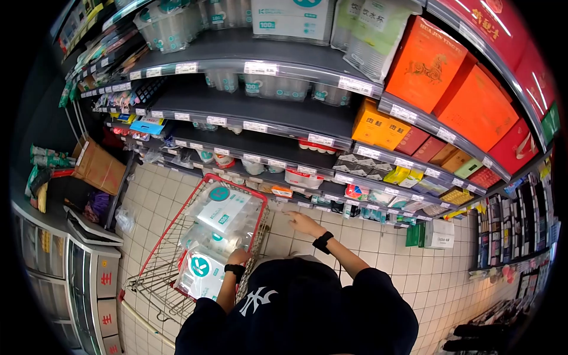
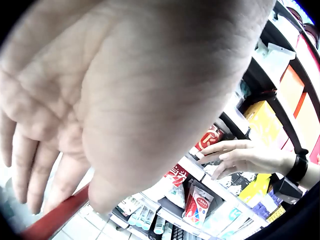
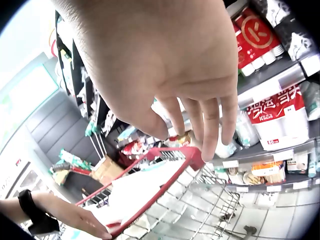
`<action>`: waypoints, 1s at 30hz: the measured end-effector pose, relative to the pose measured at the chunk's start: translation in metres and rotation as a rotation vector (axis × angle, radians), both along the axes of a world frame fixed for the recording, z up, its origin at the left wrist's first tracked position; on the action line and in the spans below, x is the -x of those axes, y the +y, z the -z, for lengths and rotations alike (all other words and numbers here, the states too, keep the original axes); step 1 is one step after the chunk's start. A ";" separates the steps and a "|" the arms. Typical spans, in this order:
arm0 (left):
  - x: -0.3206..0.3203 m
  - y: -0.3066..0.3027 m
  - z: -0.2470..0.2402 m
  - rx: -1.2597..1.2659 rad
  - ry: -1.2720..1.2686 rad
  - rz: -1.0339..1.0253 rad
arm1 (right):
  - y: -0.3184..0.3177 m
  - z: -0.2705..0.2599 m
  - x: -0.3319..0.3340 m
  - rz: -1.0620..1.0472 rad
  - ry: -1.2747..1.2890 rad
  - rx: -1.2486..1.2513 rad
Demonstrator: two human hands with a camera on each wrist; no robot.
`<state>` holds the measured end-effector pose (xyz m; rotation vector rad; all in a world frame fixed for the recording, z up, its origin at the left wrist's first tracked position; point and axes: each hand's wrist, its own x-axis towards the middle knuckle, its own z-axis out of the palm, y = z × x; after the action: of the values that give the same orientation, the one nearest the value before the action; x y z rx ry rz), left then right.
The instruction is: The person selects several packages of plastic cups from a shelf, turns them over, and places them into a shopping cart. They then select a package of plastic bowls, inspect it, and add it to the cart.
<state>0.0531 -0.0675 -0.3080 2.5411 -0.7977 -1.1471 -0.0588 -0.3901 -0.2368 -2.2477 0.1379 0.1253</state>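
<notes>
The left hand [image 1: 238,256] touched the cart rim [image 3: 167,186], fingers [image 2: 67,175] straight; the right hand [image 1: 306,223] hung beside the cart [image 3: 194,156], fingers [image 3: 211,122] apart.

The wire shopping cart [image 1: 158,283] stands at eight o'clock from the middle of the head view. It has a red rim. Inside, one white pack [image 1: 228,207] lies toward one o'clock, another pack [image 1: 201,273] toward six.
</notes>
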 end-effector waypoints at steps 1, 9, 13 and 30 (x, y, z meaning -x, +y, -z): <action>0.001 -0.004 0.004 -0.005 -0.049 -0.006 | -0.006 -0.010 0.003 0.011 0.000 0.002; -0.007 -0.050 0.010 0.332 -0.052 -0.066 | -0.041 -0.076 0.021 0.214 -0.197 -0.196; -0.009 -0.076 0.003 0.424 0.112 -0.092 | -0.056 -0.120 0.025 0.313 -0.283 -0.200; -0.047 -0.241 -0.338 1.092 0.105 -0.121 | -0.155 -0.307 0.005 0.752 -0.886 0.007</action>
<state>0.1002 -0.3082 0.0304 1.5697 -0.8850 -0.5338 -0.0638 -0.5453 0.0702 -1.9146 0.4734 -1.2348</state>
